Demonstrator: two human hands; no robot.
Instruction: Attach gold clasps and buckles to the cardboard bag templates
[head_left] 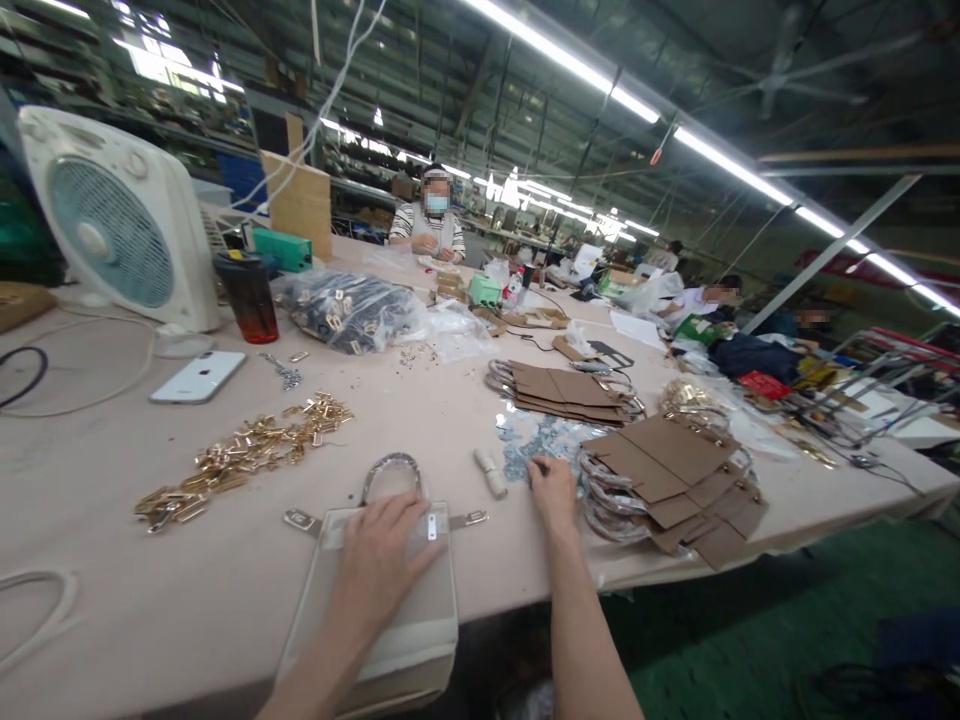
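My left hand (382, 545) lies with its fingers stretched out over a pale handbag (439, 625) at the table's front edge. The bag has a plastic-wrapped handle (392, 462), side straps with metal fittings, and a small silver plate (432, 527) beside my fingers. To the right, my right hand (555, 488) is closed at the edge of a spread of small silvery-blue metal plates (529, 440). Something small and dark shows at its fingertips; I cannot make out what. Left of that hand sits a small pale roll (490, 473).
Gold metal fittings (247, 450) lie in a pile at left, near a phone (199, 377), a dark cup (247, 300) and a fan (120, 220). Brown bag pieces with wrapped handles (675, 470) are stacked at right. A masked person (427, 225) sits across the table.
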